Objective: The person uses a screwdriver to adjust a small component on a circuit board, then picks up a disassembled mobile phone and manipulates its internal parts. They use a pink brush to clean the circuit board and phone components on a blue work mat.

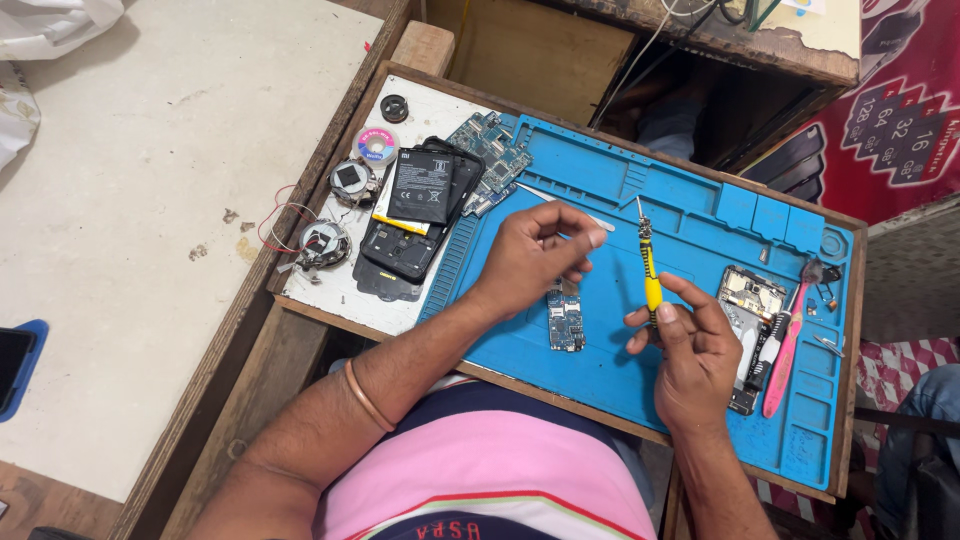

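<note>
My left hand (535, 255) hovers over the blue work mat (600, 175), fingertips pinched together on something too small to make out, just above a small blue circuit board (566, 322) lying on the mat. My right hand (690, 350) holds a yellow-handled screwdriver (650, 270) upright, tip pointing up. An opened phone body (748, 320) lies just right of my right hand. A pair of metal tweezers (545, 196) rests on the mat behind my left hand.
A pink-handled brush (785, 350) lies at the mat's right. To the left sit a stack of phone parts with a black battery (420, 187), another circuit board (495, 150), a solder-wick spool (377, 145) and two round modules (323, 242). A phone (12, 362) lies at the far left.
</note>
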